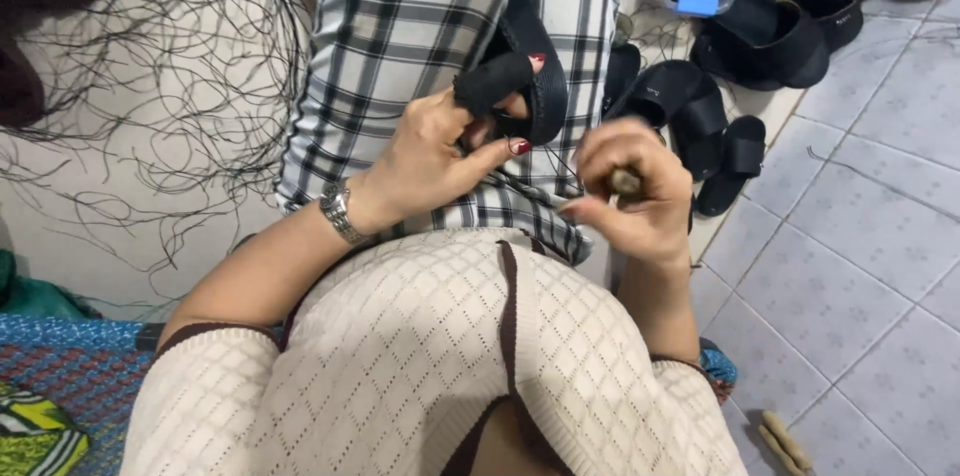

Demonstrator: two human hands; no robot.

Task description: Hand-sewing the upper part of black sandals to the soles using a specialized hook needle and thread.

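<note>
Left hand (440,151): fingers gripping black sandal strap (535,76), black sleeve on forefinger. Right hand (630,191): clenched round small wooden handle (626,180), possibly awl. Black sandals (720,126) on tile floor (860,236).

A home sandal-making corner is showing: black sandals (720,126) are piling on tiled floor (860,236), loose black threads (170,86) are lying scattered.

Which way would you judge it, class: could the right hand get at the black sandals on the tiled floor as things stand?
Probably not at once. The right hand is closed around a small wooden-handled tool, so its grip is taken. The black sandals lie just beyond it on the tiled floor, with nothing between.
</note>
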